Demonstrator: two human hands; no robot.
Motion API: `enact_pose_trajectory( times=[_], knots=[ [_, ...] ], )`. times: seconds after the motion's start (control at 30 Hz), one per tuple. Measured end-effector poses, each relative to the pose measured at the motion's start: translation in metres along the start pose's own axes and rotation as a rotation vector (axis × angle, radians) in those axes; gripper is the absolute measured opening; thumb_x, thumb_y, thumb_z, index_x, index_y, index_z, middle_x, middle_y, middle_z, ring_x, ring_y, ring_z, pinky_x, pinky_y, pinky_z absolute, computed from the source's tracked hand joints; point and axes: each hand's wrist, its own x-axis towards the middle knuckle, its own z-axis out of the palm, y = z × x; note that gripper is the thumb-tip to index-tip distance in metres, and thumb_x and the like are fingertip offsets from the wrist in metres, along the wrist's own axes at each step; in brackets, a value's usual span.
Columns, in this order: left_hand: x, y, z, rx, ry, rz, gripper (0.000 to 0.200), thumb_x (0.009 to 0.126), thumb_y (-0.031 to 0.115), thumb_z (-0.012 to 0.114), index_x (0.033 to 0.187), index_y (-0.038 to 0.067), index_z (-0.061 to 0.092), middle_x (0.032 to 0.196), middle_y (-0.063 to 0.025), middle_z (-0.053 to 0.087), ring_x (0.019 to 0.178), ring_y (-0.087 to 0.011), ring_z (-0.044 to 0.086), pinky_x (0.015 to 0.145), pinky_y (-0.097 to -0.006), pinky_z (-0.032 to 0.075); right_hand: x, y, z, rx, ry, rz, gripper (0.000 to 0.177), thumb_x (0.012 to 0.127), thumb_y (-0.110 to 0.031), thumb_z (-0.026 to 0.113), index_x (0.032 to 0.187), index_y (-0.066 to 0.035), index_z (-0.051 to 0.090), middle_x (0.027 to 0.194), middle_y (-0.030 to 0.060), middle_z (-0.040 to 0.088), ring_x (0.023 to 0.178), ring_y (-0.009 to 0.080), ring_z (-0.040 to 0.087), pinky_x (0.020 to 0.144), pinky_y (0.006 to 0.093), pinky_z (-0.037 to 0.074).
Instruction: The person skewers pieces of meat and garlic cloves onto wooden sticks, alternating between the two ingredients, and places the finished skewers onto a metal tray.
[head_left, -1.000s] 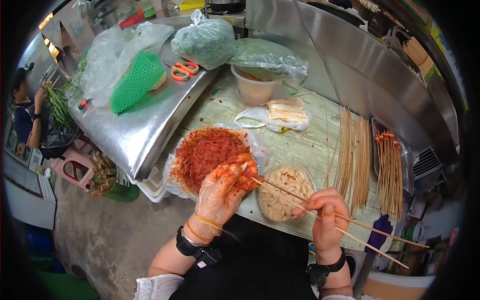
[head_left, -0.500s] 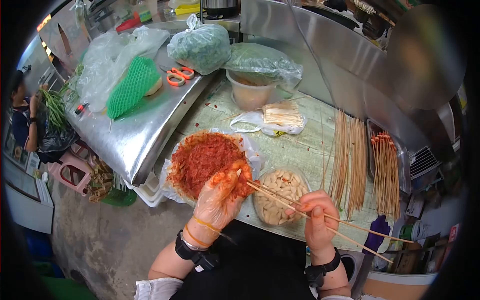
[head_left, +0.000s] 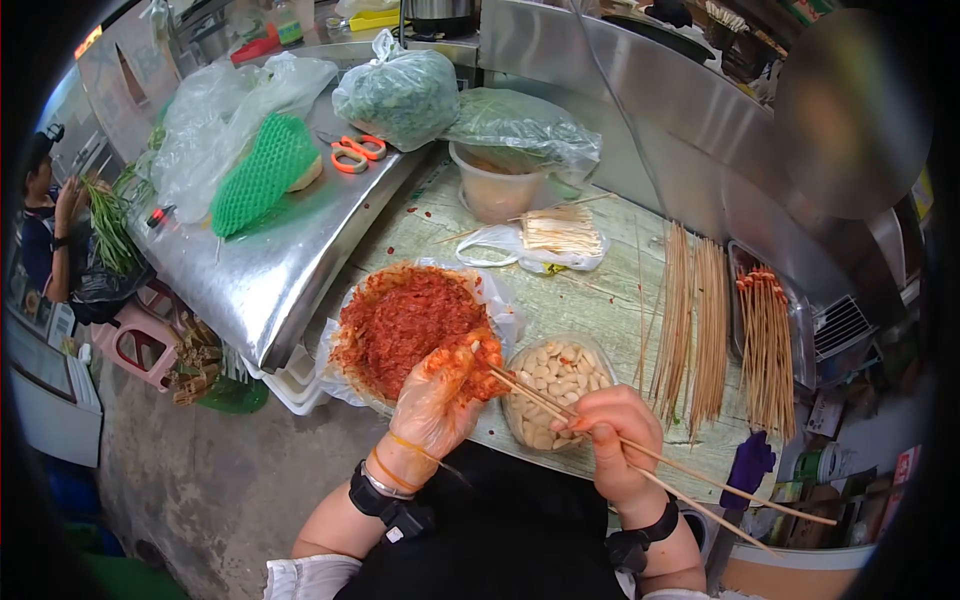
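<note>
In the head view, I'm seeing the red-coated meat point(head_left: 478, 360) glistening wet and ragged at the edge of the bowl of red mixture point(head_left: 408, 325). The gloved left hand point(head_left: 437, 400) is curling around it, a pale clove showing between its fingers. The right hand point(head_left: 615, 440) is pinching two thin skewers point(head_left: 640, 452), their tips reaching the meat beside the garlic tub point(head_left: 560, 385).

two skewers point(head_left: 700, 471) (both held), one pair of scissors point(head_left: 349, 158)
</note>
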Motion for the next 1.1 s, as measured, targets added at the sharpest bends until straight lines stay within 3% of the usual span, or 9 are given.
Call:
enact_pose_trajectory(
  times=[0.13,0.2,0.33,0.37,0.43,0.53,0.8,1.03,1.1],
  knots=[
    [0.003,0.000,0.006,0.314,0.118,0.166,0.025,0.093,0.005,0.050,0.115,-0.005,0.053,0.106,-0.0142,0.061,0.094,-0.0225,0.061,0.083,-0.0325,0.051,0.003,0.004,0.012,-0.102,-0.067,-0.082,0.019,0.093,-0.020,0.051,0.088,-0.003,0.060,0.087,0.0116,0.060,0.072,0.0198,0.058,0.062,0.0291,0.047],
    [0.006,-0.002,0.000,0.382,0.140,0.220,0.024,0.093,0.005,0.048,0.114,-0.005,0.054,0.105,-0.0136,0.062,0.093,-0.0224,0.062,0.082,-0.0324,0.051,0.005,0.004,0.018,-0.103,-0.098,-0.129,0.008,0.082,-0.006,0.061,0.090,-0.004,0.063,0.089,0.0113,0.060,0.069,0.0242,0.060,0.058,0.0298,0.049],
    [0.010,-0.003,-0.013,0.374,0.218,0.321,0.020,0.092,0.006,0.050,0.109,-0.004,0.054,0.101,-0.0128,0.062,0.088,-0.0225,0.063,0.079,-0.0353,0.054,0.007,0.007,0.034,-0.172,-0.129,-0.197,0.018,0.077,-0.002,0.064,0.094,-0.005,0.061,0.091,0.0106,0.059,0.067,0.0243,0.060,0.055,0.0306,0.049],
    [0.009,0.000,-0.021,0.650,0.233,0.359,0.018,0.092,0.004,0.049,0.107,-0.004,0.055,0.100,-0.0122,0.062,0.087,-0.0215,0.063,0.077,-0.0329,0.054,0.005,0.011,0.039,-0.190,-0.127,-0.227,0.023,0.075,-0.001,0.065,0.098,-0.005,0.060,0.091,0.0102,0.059,0.068,0.0245,0.060,0.055,0.0313,0.049],
    [0.009,0.000,-0.014,0.416,0.250,0.348,0.019,0.092,0.004,0.048,0.108,-0.004,0.055,0.100,-0.0116,0.062,0.085,-0.0199,0.062,0.076,-0.0307,0.054,0.005,0.010,0.042,-0.260,-0.113,-0.258,0.029,0.073,0.000,0.065,0.101,-0.005,0.059,0.091,0.0099,0.059,0.068,0.0248,0.061,0.055,0.0320,0.049],
    [0.013,-0.001,-0.017,0.367,0.243,0.411,0.021,0.093,0.004,0.048,0.112,-0.005,0.054,0.102,-0.0124,0.062,0.087,-0.0195,0.062,0.077,-0.0295,0.053,0.007,0.007,0.048,-0.224,-0.095,-0.200,0.016,0.086,-0.009,0.059,0.101,-0.003,0.058,0.092,0.0099,0.061,0.074,0.0252,0.061,0.059,0.0319,0.050],
    [0.011,0.003,-0.014,0.360,0.218,0.383,0.020,0.093,0.003,0.048,0.109,-0.006,0.054,0.099,-0.0131,0.063,0.087,-0.0199,0.063,0.077,-0.0297,0.054,0.007,0.004,0.058,-0.198,-0.149,-0.037,0.049,0.080,-0.007,0.066,0.125,-0.003,0.046,0.092,0.0118,0.060,0.076,0.0267,0.061,0.061,0.0329,0.050],
    [0.015,0.000,-0.027,0.450,0.167,0.373,0.019,0.092,0.001,0.048,0.108,-0.005,0.056,0.100,-0.0133,0.063,0.087,-0.0194,0.063,0.077,-0.0295,0.053,0.019,-0.001,0.059,-0.206,-0.095,-0.128,0.047,0.076,-0.006,0.070,0.121,-0.005,0.054,0.083,0.0101,0.057,0.070,0.0261,0.060,0.060,0.0319,0.049],
    [0.013,0.005,-0.018,0.431,0.232,0.319,0.019,0.092,0.002,0.049,0.108,-0.005,0.056,0.100,-0.0136,0.064,0.087,-0.0196,0.064,0.077,-0.0300,0.054,0.016,-0.005,0.036,-0.241,-0.343,-0.068,0.037,0.075,-0.005,0.070,0.111,-0.004,0.060,0.085,0.0102,0.059,0.073,0.0260,0.061,0.063,0.0320,0.050]
  ],
)
